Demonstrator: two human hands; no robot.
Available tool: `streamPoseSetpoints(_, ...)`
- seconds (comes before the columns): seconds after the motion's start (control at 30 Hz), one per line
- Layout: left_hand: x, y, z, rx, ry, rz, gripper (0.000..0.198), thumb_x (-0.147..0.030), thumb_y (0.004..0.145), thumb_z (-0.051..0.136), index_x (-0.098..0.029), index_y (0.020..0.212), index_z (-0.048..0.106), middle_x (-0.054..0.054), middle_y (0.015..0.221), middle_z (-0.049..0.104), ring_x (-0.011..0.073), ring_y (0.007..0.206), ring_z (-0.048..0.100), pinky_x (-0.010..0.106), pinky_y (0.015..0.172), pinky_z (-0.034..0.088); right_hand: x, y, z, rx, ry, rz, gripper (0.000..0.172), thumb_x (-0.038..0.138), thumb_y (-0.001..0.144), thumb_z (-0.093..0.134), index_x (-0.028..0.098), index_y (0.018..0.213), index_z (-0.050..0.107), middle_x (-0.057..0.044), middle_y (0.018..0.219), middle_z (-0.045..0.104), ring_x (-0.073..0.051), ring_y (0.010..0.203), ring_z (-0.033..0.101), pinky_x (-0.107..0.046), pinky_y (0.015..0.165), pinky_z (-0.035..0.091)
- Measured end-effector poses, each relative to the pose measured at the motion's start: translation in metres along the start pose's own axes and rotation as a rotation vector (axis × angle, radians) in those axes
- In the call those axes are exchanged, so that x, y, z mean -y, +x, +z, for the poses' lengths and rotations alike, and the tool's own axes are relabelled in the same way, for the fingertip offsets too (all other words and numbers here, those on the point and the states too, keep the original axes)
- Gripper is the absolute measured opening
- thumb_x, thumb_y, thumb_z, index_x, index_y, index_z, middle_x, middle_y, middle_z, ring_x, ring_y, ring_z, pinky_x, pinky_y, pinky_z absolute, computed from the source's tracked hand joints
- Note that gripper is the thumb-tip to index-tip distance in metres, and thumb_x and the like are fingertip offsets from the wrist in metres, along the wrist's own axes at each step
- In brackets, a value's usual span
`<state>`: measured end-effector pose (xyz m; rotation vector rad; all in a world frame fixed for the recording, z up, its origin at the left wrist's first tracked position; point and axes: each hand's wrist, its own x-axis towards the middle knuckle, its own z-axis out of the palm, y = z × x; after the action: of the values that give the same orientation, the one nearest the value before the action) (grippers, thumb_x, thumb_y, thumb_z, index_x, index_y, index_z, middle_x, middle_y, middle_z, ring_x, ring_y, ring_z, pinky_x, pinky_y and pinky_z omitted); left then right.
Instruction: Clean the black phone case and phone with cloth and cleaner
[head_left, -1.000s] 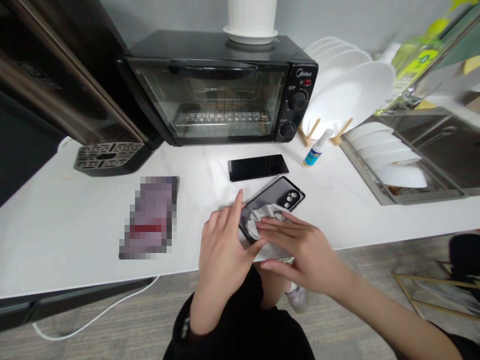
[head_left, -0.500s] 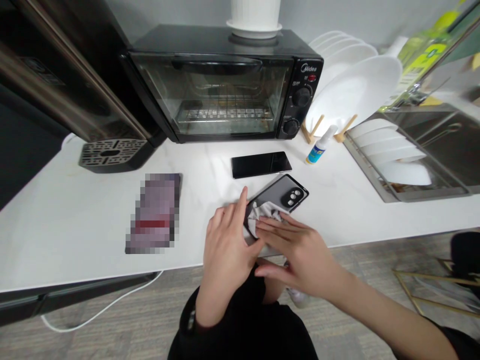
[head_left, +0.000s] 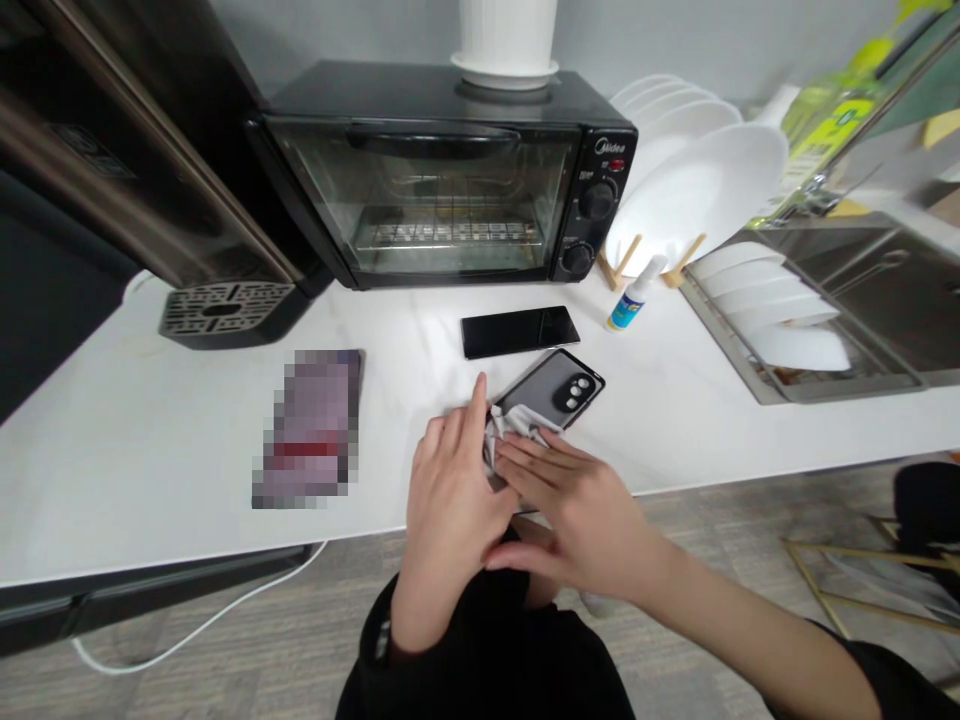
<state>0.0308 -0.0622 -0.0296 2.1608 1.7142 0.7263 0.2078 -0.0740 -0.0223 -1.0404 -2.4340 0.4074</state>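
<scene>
A dark phone case [head_left: 546,388] with a camera cutout lies tilted near the counter's front edge. My left hand [head_left: 456,490] is at its lower left end, index finger along the edge and thumb below, gripping it against the counter. With fingers pressed together, my right hand [head_left: 577,505] holds a crumpled grey cloth [head_left: 525,420] down on the case's surface. The case's lower end is hidden under cloth and hands. Just behind lies a black phone [head_left: 520,332], screen up. A small spray bottle [head_left: 628,302] with a blue label stands to the right.
A pixelated flat purple packet [head_left: 311,425] lies at left, before a drink machine's drip tray [head_left: 225,312]. Behind stands a black toaster oven [head_left: 450,200]. White plates [head_left: 701,185] lean in a wooden rack beside the sink [head_left: 885,350]. The counter's front edge runs close below my hands.
My right hand and the cloth have slid slightly left and down along the case, toward my left hand. The view has shifted a little.
</scene>
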Motion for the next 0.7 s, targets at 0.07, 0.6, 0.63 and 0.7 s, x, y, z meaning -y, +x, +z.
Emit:
streamPoseSetpoints(0.07,-0.001,0.0,-0.001,0.007,-0.017,0.0,0.101,-0.039,0.09,0.073,-0.023,0.169,0.012,0.011,0.138,0.064,0.0321,0.117,0.055,0.048,0.105,0.045,-0.012,-0.011,-0.013,0.004,-0.002,0.014,0.058,0.065,0.099,0.058,0.018,0.132,0.069,-0.011,0.14,0.072,-0.026,0.134,0.066,-0.05,0.123,0.045)
streamPoseSetpoints(0.6,0.0,-0.001,-0.004,0.007,-0.039,0.014,0.098,-0.028,0.089,0.072,-0.022,0.168,0.015,0.011,0.139,0.063,0.0305,0.118,0.054,0.046,0.106,0.045,-0.005,-0.006,-0.005,-0.013,-0.013,-0.007,0.065,0.068,0.098,0.057,0.014,0.133,0.069,-0.013,0.14,0.071,-0.027,0.135,0.065,-0.051,0.122,0.046)
streamPoseSetpoints(0.63,0.0,-0.001,-0.004,0.014,-0.046,0.011,0.099,-0.033,0.089,0.073,-0.023,0.169,0.014,0.011,0.14,0.062,0.0309,0.119,0.054,0.047,0.107,0.044,-0.014,-0.011,-0.012,-0.016,-0.025,0.003,0.056,0.062,0.101,0.057,0.017,0.13,0.07,-0.011,0.138,0.072,-0.026,0.134,0.065,-0.052,0.122,0.046)
streamPoseSetpoints(0.7,-0.002,-0.001,-0.004,0.015,-0.059,0.007,0.102,-0.042,0.089,0.076,-0.025,0.169,0.015,0.01,0.139,0.062,0.0315,0.119,0.054,0.048,0.108,0.044,-0.038,-0.015,-0.026,-0.05,-0.102,0.058,0.044,0.051,0.106,0.053,0.02,0.131,0.07,-0.009,0.137,0.073,-0.026,0.133,0.066,-0.055,0.122,0.045)
